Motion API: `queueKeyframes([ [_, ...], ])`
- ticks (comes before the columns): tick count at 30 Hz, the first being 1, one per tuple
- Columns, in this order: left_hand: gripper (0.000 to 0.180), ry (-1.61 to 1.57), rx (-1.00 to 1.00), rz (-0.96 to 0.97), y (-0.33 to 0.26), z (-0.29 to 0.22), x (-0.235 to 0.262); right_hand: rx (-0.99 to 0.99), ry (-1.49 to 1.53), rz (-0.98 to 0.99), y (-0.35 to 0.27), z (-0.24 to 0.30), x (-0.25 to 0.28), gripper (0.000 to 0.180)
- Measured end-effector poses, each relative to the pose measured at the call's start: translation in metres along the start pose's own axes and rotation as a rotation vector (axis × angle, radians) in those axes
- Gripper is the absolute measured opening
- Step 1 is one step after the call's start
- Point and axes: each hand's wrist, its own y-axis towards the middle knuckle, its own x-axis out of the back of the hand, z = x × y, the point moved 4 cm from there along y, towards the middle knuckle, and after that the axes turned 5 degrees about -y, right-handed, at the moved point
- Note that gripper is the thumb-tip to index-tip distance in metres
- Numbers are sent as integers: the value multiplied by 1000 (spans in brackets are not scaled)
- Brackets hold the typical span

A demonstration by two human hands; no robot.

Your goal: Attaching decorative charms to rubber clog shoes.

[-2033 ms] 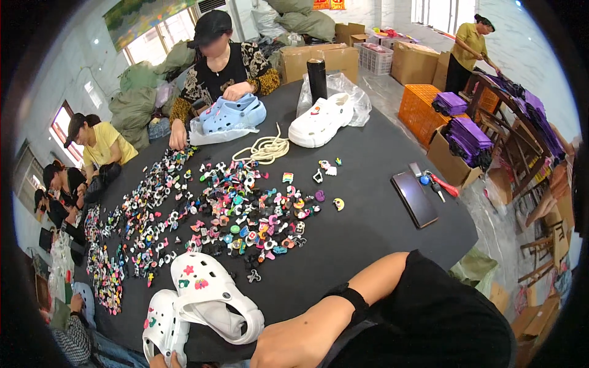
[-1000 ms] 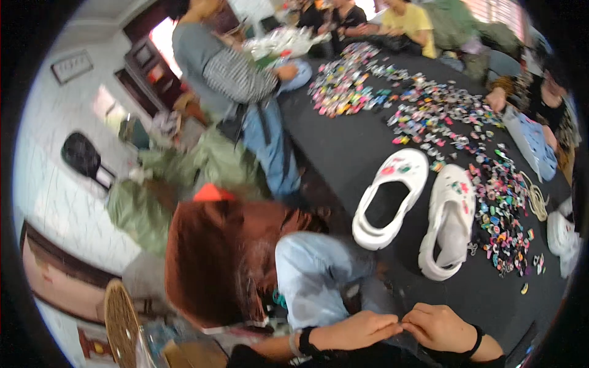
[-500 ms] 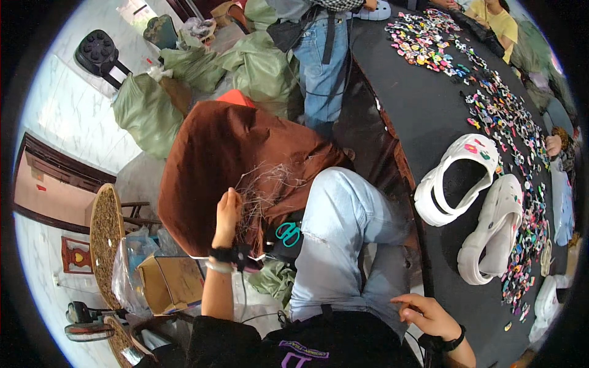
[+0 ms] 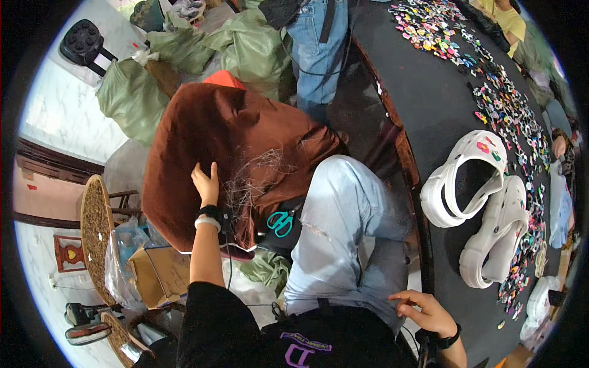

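Observation:
My left hand point(image 4: 206, 182) is over the brown cloth point(image 4: 184, 135), its fingers and thumb apart and nothing between them. Whether it touches the cloth I cannot tell. Beside it lies a loose tangle of thin, pale strands point(image 4: 254, 181). Scissors with teal handles point(image 4: 280, 224) rest on something black between the cloth and my knee; their blades are hidden. My right hand point(image 4: 427, 311) is near my thigh by the table edge, fingers loosely stretched and holding nothing. Two white clogs, one with small coloured charms point(image 4: 464, 178) and another leaning beside it point(image 4: 496, 236), stand on the table.
Many small colourful charms point(image 4: 506, 116) spread along the dark table point(image 4: 423, 92). A person in jeans point(image 4: 318, 61) stands ahead; another in yellow sits across. Green sacks point(image 4: 251, 52), a black stool point(image 4: 81, 43), a cardboard box point(image 4: 161, 275) and a fan point(image 4: 86, 331) are to the left.
My left hand has moved away from the strands, forward and left, and its fingers have spread. My right hand stays about where it was. The view has shifted slightly.

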Motion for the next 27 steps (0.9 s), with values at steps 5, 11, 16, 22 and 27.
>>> queueKeyframes([
  [5, 66, 70, -444, -31, -65, -87, 49, -34, -4, 1, 2, -5, 1, 28],
  [11, 51, 103, -507, 540, -164, -58, 2, -58, -15, 23, 3, -2, -2, 29],
  [16, 56, 169, -418, 517, -180, -69, -32, -95, -23, 14, 3, -2, -2, 28],
  [22, 44, 275, -394, 611, -147, -37, -37, -81, 2, -22, 2, -4, 0, 28],
  [27, 35, 78, -292, 658, -124, -16, -19, -19, 18, -32, 3, -3, 0, 25],
])
